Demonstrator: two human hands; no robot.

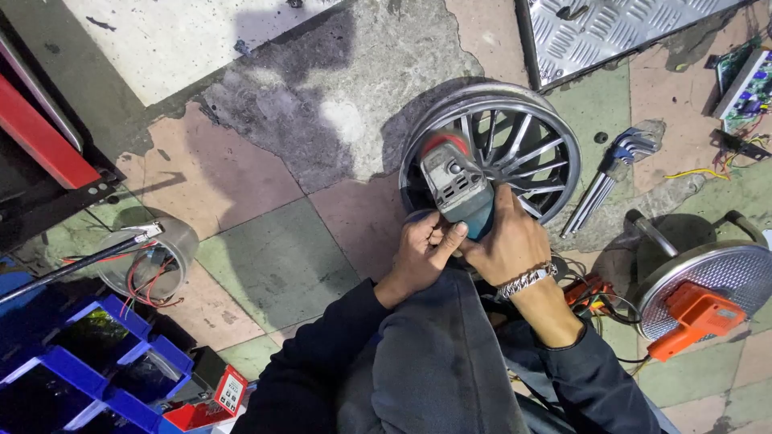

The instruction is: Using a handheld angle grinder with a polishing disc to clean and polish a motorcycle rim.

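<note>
An angle grinder with a grey head and blue body is held over the near rim of a spoked metal wheel, which lies flat on the tiled floor. The grinder body is gripped by the right hand, closed around it from the right, while the left hand is closed on its rear end, thumb pressed up against the body. A set of hex keys is seen just right of the wheel, and a round orange-and-steel fan lies further right.
</note>
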